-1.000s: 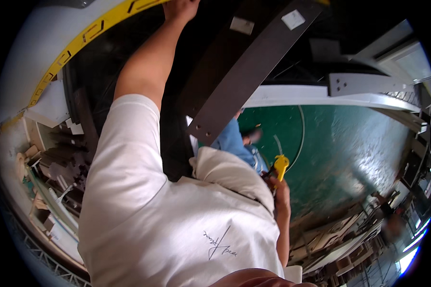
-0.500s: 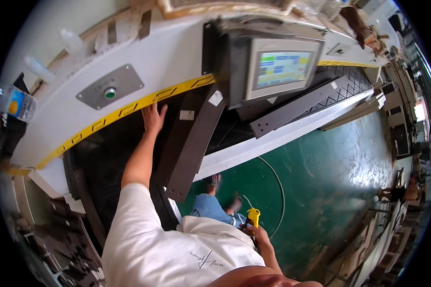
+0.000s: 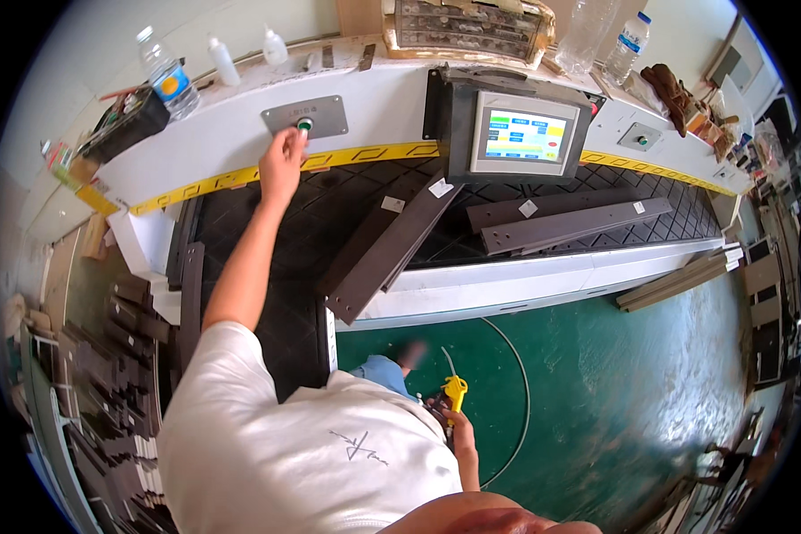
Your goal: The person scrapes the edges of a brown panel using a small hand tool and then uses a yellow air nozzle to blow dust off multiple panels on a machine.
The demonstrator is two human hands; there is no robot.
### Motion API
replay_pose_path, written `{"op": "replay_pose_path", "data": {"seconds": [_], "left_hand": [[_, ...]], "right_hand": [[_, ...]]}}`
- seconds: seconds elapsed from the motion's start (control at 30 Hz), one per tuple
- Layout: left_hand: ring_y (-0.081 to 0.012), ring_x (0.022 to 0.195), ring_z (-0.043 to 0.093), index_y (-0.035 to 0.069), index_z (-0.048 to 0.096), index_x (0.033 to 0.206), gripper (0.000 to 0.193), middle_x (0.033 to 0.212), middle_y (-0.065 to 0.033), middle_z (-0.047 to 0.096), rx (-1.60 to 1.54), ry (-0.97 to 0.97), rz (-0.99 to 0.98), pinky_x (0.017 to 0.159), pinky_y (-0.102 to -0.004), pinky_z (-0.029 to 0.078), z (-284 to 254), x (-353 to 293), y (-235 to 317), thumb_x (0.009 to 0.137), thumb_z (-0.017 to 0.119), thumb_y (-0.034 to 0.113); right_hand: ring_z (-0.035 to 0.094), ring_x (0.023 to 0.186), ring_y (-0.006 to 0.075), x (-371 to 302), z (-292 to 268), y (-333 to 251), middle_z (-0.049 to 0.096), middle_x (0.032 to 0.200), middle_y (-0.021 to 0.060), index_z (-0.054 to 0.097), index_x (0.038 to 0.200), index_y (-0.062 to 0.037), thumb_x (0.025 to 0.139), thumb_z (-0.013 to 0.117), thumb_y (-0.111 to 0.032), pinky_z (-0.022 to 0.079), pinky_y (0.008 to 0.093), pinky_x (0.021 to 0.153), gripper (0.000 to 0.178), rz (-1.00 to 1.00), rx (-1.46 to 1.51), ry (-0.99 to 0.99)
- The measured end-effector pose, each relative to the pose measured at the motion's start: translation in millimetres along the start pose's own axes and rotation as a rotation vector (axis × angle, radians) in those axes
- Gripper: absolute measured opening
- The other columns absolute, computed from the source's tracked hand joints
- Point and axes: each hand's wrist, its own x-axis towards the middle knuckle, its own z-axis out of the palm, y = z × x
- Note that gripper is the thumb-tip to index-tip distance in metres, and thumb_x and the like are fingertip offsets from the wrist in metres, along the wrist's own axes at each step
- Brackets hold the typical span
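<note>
My left hand (image 3: 282,160) is raised to the machine's white front, its fingers curled together at a green push button (image 3: 304,125) on a grey metal plate (image 3: 329,114). The fingertips appear to touch the button's lower edge. Low by my waist, my right hand (image 3: 462,431) is closed round a yellow air blow gun (image 3: 455,390). Below my left forearm, brown-grey drilled panels (image 3: 387,254) lie slanted across the black machine bed (image 3: 267,245), their near ends jutting past its edge. More drilled panels (image 3: 578,224) rest on the bed to the right.
A touch screen (image 3: 523,135) juts out above the bed. Bottles (image 3: 165,76) and a black bin (image 3: 125,125) stand along the ledge. A hose (image 3: 525,383) curves over the green floor. Stacked boards (image 3: 681,278) lean at the right, and racked panels (image 3: 120,392) fill the lower left.
My left hand has risen from over the bed by the yellow strip to the green button, its fingers now curled. The view has shifted; the blow gun stays in my right hand.
</note>
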Motion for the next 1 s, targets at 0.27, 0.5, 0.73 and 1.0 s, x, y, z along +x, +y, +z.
{"op": "replay_pose_path", "data": {"seconds": [0.27, 0.5, 0.73, 1.0], "left_hand": [[-0.0242, 0.072, 0.073, 0.004, 0.075, 0.098, 0.038, 0.079, -0.0102, 0.075, 0.418, -0.194, 0.112, 0.068, -0.0381, 0.053, -31, 41, 1, 0.102, 0.068, 0.041], [-0.0322, 0.072, 0.072, 0.008, 0.077, 0.087, 0.042, 0.075, -0.0094, 0.074, 0.549, -0.128, 0.105, 0.066, -0.0435, 0.052, -23, 39, 9, 0.101, 0.067, 0.047], [-0.029, 0.072, 0.072, 0.008, 0.077, 0.091, 0.041, 0.077, -0.0088, 0.075, 0.428, -0.072, 0.195, 0.067, -0.0409, 0.052, -6, 45, -7, 0.102, 0.066, 0.046], [-0.0096, 0.061, 0.057, 0.002, 0.071, 0.09, 0.042, 0.072, -0.0038, 0.067, 0.119, -0.243, -0.03, 0.058, -0.0309, 0.043, 13, -48, -42, 0.109, 0.062, 0.038]], "right_hand": [[0.074, 0.111, 0.0372, 23, -27, 19, 0.073, 0.122, 0.021, 0.056, 0.136, 0.0008, 0.095, 0.062, 0.0, 0.057, 0.0409, 0.103, 0.041, -0.034, 0.109, -0.091], [0.077, 0.108, 0.026, 25, -42, 33, 0.076, 0.121, 0.0129, 0.059, 0.133, -0.0067, 0.096, 0.063, -0.002, 0.055, 0.0254, 0.062, 0.037, -0.001, 0.079, 0.026], [0.077, 0.104, 0.0216, 34, -41, 26, 0.076, 0.119, 0.0113, 0.059, 0.135, -0.0063, 0.1, 0.061, -0.004, 0.057, 0.0283, 0.064, 0.036, -0.011, 0.088, -0.04], [0.069, 0.129, 0.0306, 26, -28, -2, 0.066, 0.143, 0.0173, 0.042, 0.156, -0.0034, 0.105, 0.051, -0.005, 0.059, 0.0401, 0.103, 0.052, -0.028, 0.035, -0.07]]}}
